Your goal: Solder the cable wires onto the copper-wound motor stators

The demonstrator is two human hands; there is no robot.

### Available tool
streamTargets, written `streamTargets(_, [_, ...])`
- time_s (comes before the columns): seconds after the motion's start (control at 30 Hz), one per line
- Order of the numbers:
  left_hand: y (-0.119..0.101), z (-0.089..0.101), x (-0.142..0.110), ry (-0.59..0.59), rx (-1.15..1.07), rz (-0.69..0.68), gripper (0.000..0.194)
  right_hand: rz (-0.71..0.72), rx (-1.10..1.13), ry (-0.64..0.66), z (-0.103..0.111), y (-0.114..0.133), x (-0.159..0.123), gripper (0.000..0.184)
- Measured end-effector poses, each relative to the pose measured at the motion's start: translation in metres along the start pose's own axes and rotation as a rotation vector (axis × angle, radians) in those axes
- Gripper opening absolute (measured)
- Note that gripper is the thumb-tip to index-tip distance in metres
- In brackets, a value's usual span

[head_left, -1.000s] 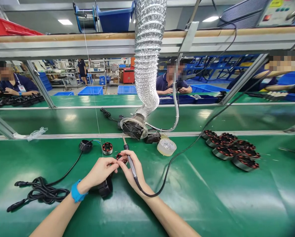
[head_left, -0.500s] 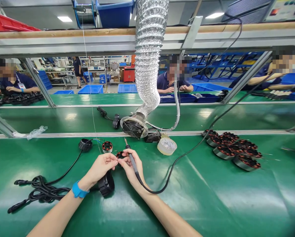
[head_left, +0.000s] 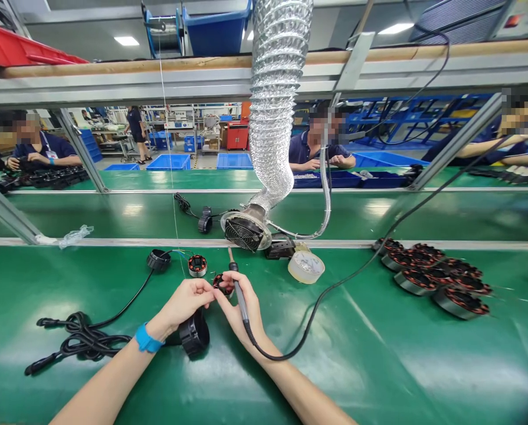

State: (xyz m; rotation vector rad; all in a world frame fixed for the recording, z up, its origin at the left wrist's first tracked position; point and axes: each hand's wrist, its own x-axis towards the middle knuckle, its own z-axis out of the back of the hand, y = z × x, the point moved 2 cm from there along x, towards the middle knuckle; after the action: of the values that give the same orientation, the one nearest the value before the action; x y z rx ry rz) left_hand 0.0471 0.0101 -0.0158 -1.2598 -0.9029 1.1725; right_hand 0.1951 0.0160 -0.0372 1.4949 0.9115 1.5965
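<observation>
My right hand [head_left: 242, 301] holds a soldering iron [head_left: 241, 298], its tip pointing up and away. The thumb and forefinger of that hand meet the fingertips of my left hand [head_left: 187, 302], which is closed in a pinch; what lies between them is too small to make out. Just behind the fingertips sits a copper-wound stator [head_left: 220, 283], partly hidden. A second stator [head_left: 197, 265] stands beyond it. Under my left hand a black round housing [head_left: 194, 335] lies on its side. A thin solder wire [head_left: 174, 218] runs from a spool [head_left: 163, 32] down behind my left hand.
A fume duct [head_left: 275, 112] ends in a fan [head_left: 246, 230] above the bench. A white round tub [head_left: 307, 267] stands right of it. Several stators [head_left: 423, 268] are grouped at right. Left lie a black housing [head_left: 158, 260] and coiled cable [head_left: 84, 336]. People sit across the benches.
The whole view has shifted slightly, so things appear a little further right. Both hands stay together at the fingertips, and the soldering iron is still in my right hand.
</observation>
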Motion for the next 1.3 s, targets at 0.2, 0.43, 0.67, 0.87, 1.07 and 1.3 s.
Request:
streamTargets(0.2, [0.005,-0.015,-0.004,0.165,0.063,-0.007,0.007,0.148,-0.092,0.147,-0.002,0.009,-0.003,0.030])
streamTargets(0.43, [0.005,-0.013,-0.006,0.141,0.086,0.013,0.006,0.186,-0.105,0.201,-0.001,0.006,-0.002,0.032])
streamTargets(0.67, [-0.002,-0.010,-0.007,0.102,0.146,0.009,0.012,0.145,-0.148,0.221,0.002,0.004,-0.002,0.024])
streamTargets(0.87, [-0.011,-0.004,-0.011,0.065,0.277,-0.056,0.021,0.175,-0.161,0.160,0.004,0.001,-0.001,0.024])
streamTargets(1.07, [-0.014,-0.004,-0.012,0.065,0.266,-0.061,0.022,0.182,-0.173,0.135,0.004,0.002,0.000,0.024])
streamTargets(1.3, [-0.011,-0.002,-0.008,0.072,0.151,-0.027,0.029,0.201,-0.190,0.091,0.005,0.004,0.000,0.023])
